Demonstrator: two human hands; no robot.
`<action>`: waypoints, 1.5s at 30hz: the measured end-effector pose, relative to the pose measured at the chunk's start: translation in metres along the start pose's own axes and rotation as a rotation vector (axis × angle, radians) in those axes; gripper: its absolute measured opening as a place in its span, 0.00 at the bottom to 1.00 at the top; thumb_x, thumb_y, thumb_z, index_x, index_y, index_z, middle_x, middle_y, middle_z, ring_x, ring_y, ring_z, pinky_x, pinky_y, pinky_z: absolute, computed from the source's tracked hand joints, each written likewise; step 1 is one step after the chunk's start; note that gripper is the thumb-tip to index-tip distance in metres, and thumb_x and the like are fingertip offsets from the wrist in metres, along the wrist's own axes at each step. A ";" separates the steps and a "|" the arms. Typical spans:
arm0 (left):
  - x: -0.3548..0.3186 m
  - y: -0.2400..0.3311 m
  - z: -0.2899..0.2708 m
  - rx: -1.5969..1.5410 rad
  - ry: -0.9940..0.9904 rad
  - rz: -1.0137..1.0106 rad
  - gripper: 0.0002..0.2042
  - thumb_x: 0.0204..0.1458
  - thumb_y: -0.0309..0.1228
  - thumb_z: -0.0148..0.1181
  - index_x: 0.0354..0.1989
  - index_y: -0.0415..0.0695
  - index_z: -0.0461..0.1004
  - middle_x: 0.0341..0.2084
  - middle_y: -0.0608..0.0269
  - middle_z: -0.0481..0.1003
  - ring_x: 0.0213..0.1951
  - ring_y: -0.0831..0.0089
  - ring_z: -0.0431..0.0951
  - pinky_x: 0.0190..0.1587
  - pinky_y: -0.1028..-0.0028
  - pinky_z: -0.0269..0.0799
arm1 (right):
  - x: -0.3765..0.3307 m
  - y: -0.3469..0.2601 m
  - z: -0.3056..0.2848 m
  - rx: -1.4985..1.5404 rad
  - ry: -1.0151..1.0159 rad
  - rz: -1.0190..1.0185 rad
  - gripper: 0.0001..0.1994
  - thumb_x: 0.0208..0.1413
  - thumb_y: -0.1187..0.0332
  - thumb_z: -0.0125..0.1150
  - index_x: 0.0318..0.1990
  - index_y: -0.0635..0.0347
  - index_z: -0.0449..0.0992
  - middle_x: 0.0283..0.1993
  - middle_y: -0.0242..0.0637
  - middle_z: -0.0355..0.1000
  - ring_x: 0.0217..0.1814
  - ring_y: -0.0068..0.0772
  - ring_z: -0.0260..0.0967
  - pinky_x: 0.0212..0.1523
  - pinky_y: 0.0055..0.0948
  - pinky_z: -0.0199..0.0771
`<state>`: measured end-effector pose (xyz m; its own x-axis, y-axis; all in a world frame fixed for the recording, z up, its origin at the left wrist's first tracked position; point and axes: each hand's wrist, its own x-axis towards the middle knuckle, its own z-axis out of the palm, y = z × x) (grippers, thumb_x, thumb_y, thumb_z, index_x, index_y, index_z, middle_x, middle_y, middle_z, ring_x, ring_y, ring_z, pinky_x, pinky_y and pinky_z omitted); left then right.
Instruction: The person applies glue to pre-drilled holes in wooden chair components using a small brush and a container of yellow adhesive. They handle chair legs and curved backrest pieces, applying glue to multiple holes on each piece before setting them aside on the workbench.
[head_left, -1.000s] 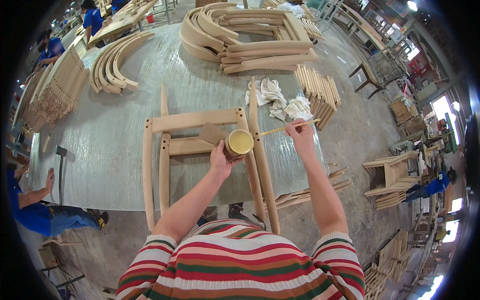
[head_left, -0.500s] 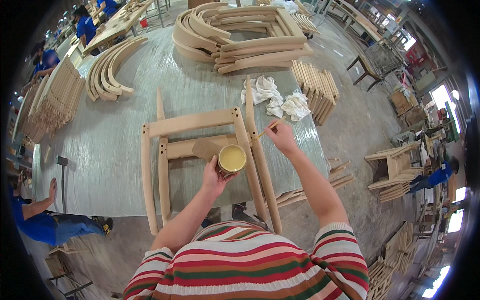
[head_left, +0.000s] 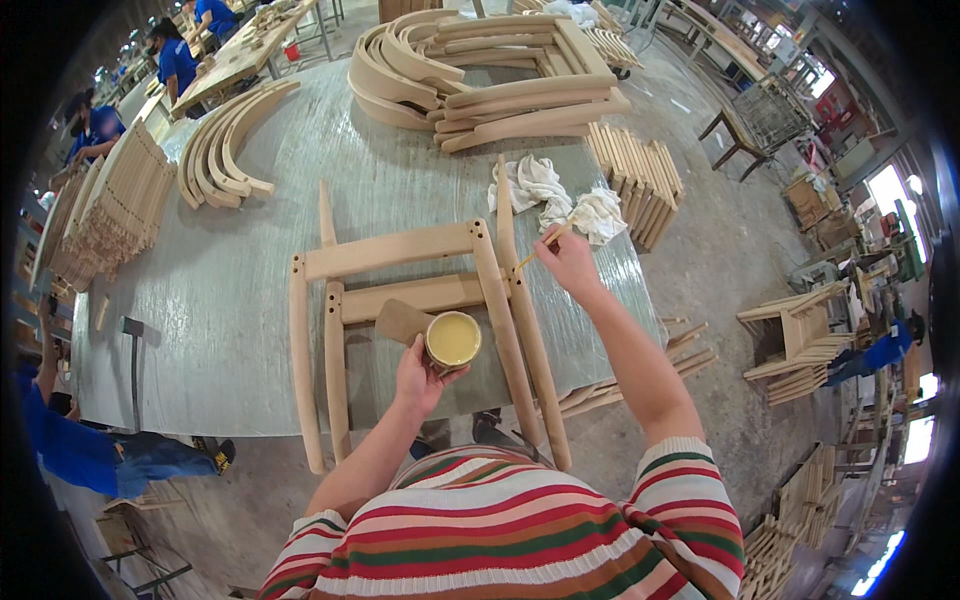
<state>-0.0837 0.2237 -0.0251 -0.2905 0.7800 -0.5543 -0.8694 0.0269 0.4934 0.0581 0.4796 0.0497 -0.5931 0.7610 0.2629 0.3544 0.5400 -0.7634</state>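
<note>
My left hand (head_left: 420,385) grips an open round can of yellowish, glue-like liquid (head_left: 453,338), held over the inside of a wooden chair frame. A flat brown piece (head_left: 401,321) sticks out beside the can, apparently in the same hand. My right hand (head_left: 568,262) pinches a thin yellowish stick (head_left: 528,261); its lower end reaches the dark holes in the outer right leg (head_left: 527,330). Whether the end is bristled is too small to tell. The pale frame has two crossbars, the upper crossbar (head_left: 390,250) and the lower crossbar (head_left: 410,297), with dark holes at the joints.
White rags (head_left: 600,215) lie right of the frame. Curved wooden parts (head_left: 225,150) and a larger stack (head_left: 530,110) occupy the table's far side. Slats (head_left: 125,205) stand at left, near a hammer (head_left: 133,370). A person in blue (head_left: 70,445) is at the left edge.
My left hand has brought the can and brown piece slightly left and closer to me. The stick's tip stays near the leg's holes. The person at left has lifted a hand off the table.
</note>
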 end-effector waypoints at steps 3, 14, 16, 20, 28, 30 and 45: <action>-0.002 0.001 0.001 0.015 0.024 -0.006 0.20 0.62 0.44 0.35 0.55 0.44 0.61 0.49 0.53 0.69 0.48 0.55 0.73 0.49 0.51 0.72 | 0.000 0.008 0.007 -0.007 -0.007 -0.003 0.07 0.49 0.71 0.59 0.28 0.65 0.69 0.21 0.43 0.67 0.21 0.37 0.65 0.26 0.32 0.66; -0.011 0.003 -0.011 0.000 0.035 0.029 0.20 0.62 0.44 0.35 0.54 0.45 0.62 0.48 0.55 0.70 0.47 0.55 0.74 0.48 0.51 0.73 | 0.007 0.002 0.015 -0.223 -0.099 -0.141 0.10 0.51 0.66 0.57 0.29 0.65 0.70 0.27 0.49 0.70 0.32 0.52 0.69 0.33 0.42 0.68; -0.015 0.006 -0.015 -0.005 0.034 0.031 0.20 0.62 0.44 0.35 0.54 0.45 0.62 0.48 0.55 0.70 0.47 0.54 0.74 0.48 0.51 0.73 | 0.004 -0.003 0.012 -0.218 -0.074 -0.126 0.11 0.51 0.65 0.58 0.29 0.66 0.69 0.26 0.50 0.69 0.31 0.53 0.69 0.31 0.42 0.68; -0.020 0.008 -0.032 -0.034 0.033 0.038 0.20 0.62 0.44 0.35 0.54 0.45 0.62 0.48 0.55 0.70 0.48 0.54 0.74 0.49 0.51 0.72 | -0.004 -0.011 0.007 -0.152 -0.066 -0.033 0.11 0.51 0.66 0.59 0.29 0.66 0.69 0.23 0.50 0.69 0.26 0.53 0.67 0.28 0.41 0.67; -0.038 0.008 -0.044 -0.023 0.021 -0.019 0.18 0.62 0.42 0.34 0.51 0.44 0.63 0.46 0.56 0.71 0.46 0.57 0.75 0.46 0.51 0.74 | -0.015 -0.003 0.019 -0.191 -0.018 -0.082 0.11 0.50 0.67 0.60 0.27 0.66 0.69 0.20 0.50 0.67 0.25 0.52 0.67 0.26 0.40 0.66; -0.045 0.010 -0.048 -0.026 0.030 -0.026 0.16 0.63 0.41 0.34 0.49 0.44 0.63 0.44 0.57 0.72 0.45 0.59 0.75 0.45 0.51 0.75 | -0.014 -0.005 0.021 -0.223 -0.010 -0.105 0.11 0.49 0.67 0.61 0.26 0.66 0.69 0.20 0.50 0.67 0.25 0.52 0.67 0.27 0.40 0.66; -0.014 0.017 0.013 0.070 0.006 0.066 0.16 0.62 0.39 0.36 0.49 0.43 0.64 0.45 0.58 0.70 0.45 0.60 0.74 0.45 0.53 0.76 | -0.031 0.022 -0.050 0.117 -0.290 -0.008 0.01 0.47 0.75 0.55 0.29 0.61 0.72 0.28 0.35 0.69 0.33 0.30 0.68 0.32 0.31 0.68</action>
<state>-0.0889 0.2217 -0.0006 -0.3487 0.7778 -0.5229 -0.8184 0.0192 0.5744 0.1209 0.4858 0.0546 -0.7832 0.6133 0.1025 0.2732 0.4875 -0.8293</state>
